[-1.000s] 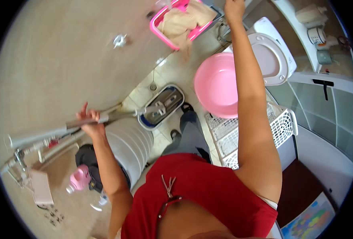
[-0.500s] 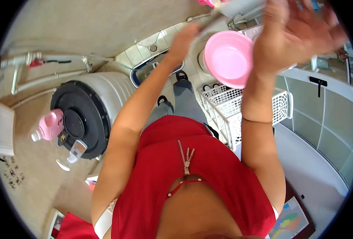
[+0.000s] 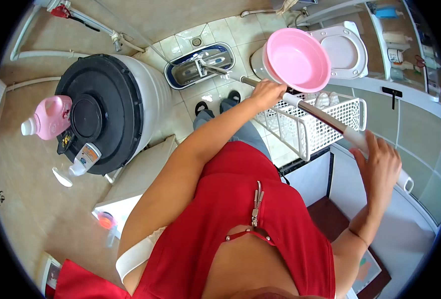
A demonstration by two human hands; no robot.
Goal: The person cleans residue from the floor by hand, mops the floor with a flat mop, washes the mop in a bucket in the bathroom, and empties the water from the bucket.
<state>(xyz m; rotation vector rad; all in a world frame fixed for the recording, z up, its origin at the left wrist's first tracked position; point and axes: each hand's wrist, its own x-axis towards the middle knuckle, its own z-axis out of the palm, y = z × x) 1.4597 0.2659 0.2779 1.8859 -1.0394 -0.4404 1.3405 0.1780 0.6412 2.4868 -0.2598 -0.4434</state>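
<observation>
A long mop pole (image 3: 325, 117) runs from the floor bucket at upper middle down to the right. My left hand (image 3: 269, 94) is closed round its middle, near the pink basin (image 3: 298, 60). My right hand (image 3: 382, 162) has its fingers curled round the white upper part of the pole, close to its end. The mop head (image 3: 188, 73) lies in the blue-and-white mop bucket (image 3: 168, 76), joined to the pole by a metal neck.
A big barrel with a black lid (image 3: 118, 107) stands at left, bearing a pink bottle (image 3: 53, 117) and a white bottle (image 3: 86, 158). A white basket rack (image 3: 307, 134) stands below the basin. The toilet (image 3: 344, 51) is at upper right, beside shelves (image 3: 380, 37).
The pole has swung from the left over to the right. My right hand has come down from the upper right onto the pole. The mop bucket, barrel and basin now show at different places in view.
</observation>
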